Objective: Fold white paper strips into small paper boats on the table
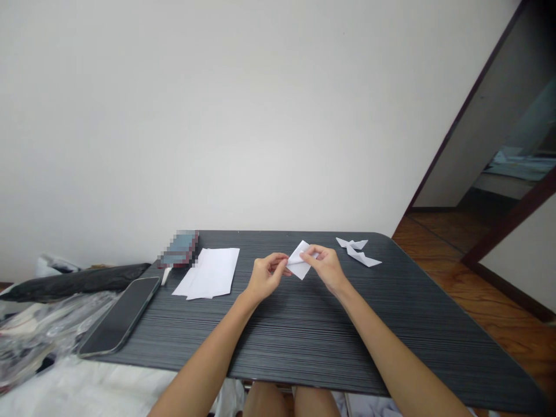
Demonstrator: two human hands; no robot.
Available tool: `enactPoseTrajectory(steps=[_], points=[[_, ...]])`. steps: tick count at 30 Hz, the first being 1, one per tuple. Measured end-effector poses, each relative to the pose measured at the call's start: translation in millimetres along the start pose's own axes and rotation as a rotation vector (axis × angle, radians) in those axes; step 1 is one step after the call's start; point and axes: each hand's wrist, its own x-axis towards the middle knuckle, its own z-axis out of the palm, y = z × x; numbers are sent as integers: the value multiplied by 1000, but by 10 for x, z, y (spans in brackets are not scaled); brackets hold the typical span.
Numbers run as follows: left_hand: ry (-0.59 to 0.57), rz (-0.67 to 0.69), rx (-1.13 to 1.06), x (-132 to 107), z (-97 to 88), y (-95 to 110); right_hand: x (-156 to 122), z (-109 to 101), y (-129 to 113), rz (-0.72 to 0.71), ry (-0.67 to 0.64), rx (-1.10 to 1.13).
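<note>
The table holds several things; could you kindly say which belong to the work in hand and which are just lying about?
Likely in use:
- held paper
- folded paper pieces
- loose sheets

Apparently just lying about:
- phone
- pixelated object
- slim white thing

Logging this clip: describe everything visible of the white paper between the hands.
The folded paper is white and matte, roughly diamond-shaped, with straight edges, overlapping layers and a corner pointing toward the person. The left hand pinches its left side; the right hand holds its right, hiding part. It is over the dark table; contact there is unclear.
</note>
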Motion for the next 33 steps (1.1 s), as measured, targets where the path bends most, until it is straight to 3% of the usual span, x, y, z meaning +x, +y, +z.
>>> enactPoseTrajectory(steps=[7,14,21,28,33], points=[[-66,42,72,-22,16,-11,-2,9,-26,-8,-2,-12],[16,-172,-184,22,96,-23,-13,50,10,23,-36,9],[5,-248,-332,42,85,30,-5,95,-27,-189,117,57],[-28,-204,-327,34,50,26,1,96,47,41,-39,213],[-14,-181,-304,48,46,21,29,98,71,29,-91,311]])
